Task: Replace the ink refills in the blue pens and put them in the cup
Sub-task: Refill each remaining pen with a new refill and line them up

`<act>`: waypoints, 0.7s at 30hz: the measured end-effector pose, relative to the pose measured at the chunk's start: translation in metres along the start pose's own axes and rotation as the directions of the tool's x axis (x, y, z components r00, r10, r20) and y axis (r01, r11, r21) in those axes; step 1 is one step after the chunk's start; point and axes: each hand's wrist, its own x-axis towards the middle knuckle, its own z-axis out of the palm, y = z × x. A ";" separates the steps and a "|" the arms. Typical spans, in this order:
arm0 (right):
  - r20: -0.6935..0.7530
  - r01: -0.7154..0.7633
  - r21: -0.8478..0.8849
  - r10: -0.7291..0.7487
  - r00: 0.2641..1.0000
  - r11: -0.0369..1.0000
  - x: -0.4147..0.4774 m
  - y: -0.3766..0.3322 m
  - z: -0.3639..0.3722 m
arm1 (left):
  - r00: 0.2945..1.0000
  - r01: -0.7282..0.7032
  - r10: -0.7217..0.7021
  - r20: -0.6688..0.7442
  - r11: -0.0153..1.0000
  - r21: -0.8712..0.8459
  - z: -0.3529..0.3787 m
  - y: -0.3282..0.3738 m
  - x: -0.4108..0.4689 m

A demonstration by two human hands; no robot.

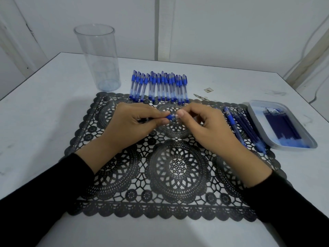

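Over the black lace placemat (170, 175), my left hand (131, 125) grips a blue pen (171, 116) and my right hand (204, 125) pinches its other end with thumb and fingertips. Most of the pen is hidden inside my fingers. A row of several capped blue pens (160, 87) lies side by side beyond the mat's far edge. The clear plastic cup (101, 57) stands upright at the back left with nothing in it. A grey tray (256, 120) at the right holds several dark blue refills (283, 127).
A blue pen and several loose refills (243, 127) lie on the mat's right edge beside the tray. A small scrap (208, 90) sits on the white table (44, 107) behind the mat. A wall rises close behind the table.
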 end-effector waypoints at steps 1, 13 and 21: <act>0.002 -0.004 0.020 0.004 1.000 1.000 -0.001 0.000 0.000 | 1.000 0.001 -0.001 -0.002 1.000 0.004 0.000 -0.001 0.000; -0.019 0.044 -0.002 -0.044 0.999 0.999 -0.001 0.001 -0.003 | 1.000 0.009 -0.009 0.000 1.000 -0.001 0.000 -0.002 0.000; 0.006 0.059 -0.028 -0.059 0.998 0.998 -0.001 0.001 -0.003 | 1.000 0.012 -0.012 0.006 1.000 0.005 0.000 0.000 0.000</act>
